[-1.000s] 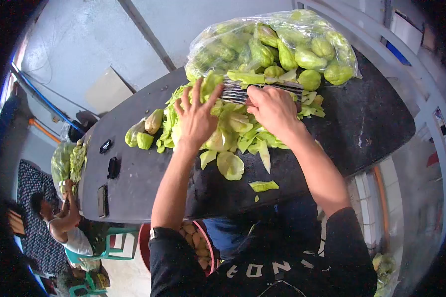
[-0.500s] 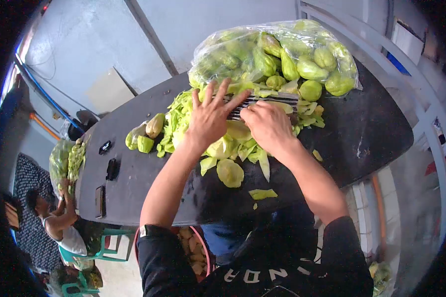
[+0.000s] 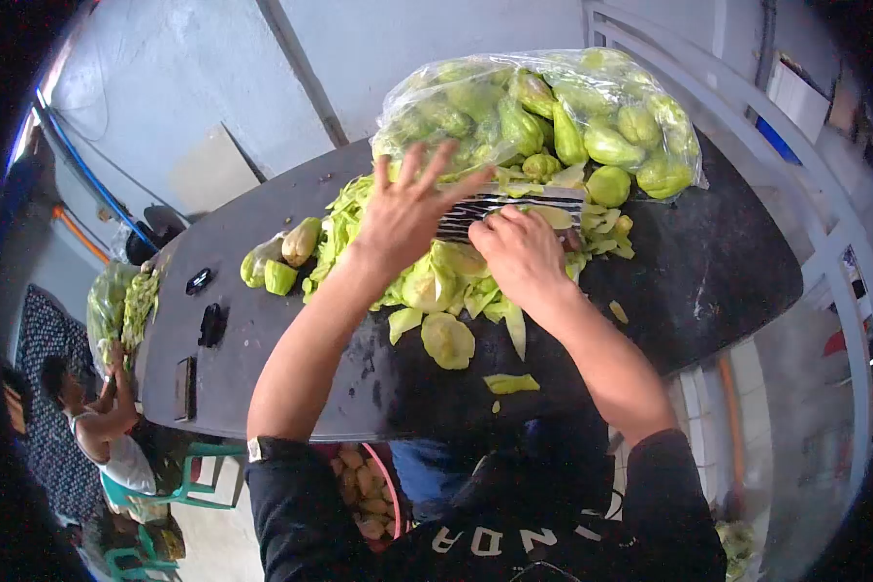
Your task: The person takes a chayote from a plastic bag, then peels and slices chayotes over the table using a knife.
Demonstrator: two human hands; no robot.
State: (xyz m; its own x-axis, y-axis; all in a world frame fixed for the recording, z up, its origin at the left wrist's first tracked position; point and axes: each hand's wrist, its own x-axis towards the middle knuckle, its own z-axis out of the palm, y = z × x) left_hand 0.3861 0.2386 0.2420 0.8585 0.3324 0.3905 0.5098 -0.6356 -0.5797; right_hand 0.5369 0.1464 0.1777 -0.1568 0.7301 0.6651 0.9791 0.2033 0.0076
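Two hands at work in the frame's centre: the left hand [image 3: 398, 213] is blurred, fingers spread wide, nothing visible in its grasp. The right hand [image 3: 524, 247] bends its fingers over one striped board [image 3: 461, 221]; whether they grip anything, I cannot tell. Pale green slices [image 3: 344, 218] heap around that board, one round slice [image 3: 448, 341] below. Left of the heap, two whole chayotes [image 3: 301, 242] and one cut piece [image 3: 280, 278]; behind, one clear bag [image 3: 436, 87], packed beyond counting. Bottom centre, white capitals on a black shirt [image 3: 378, 543]: N and D legible.
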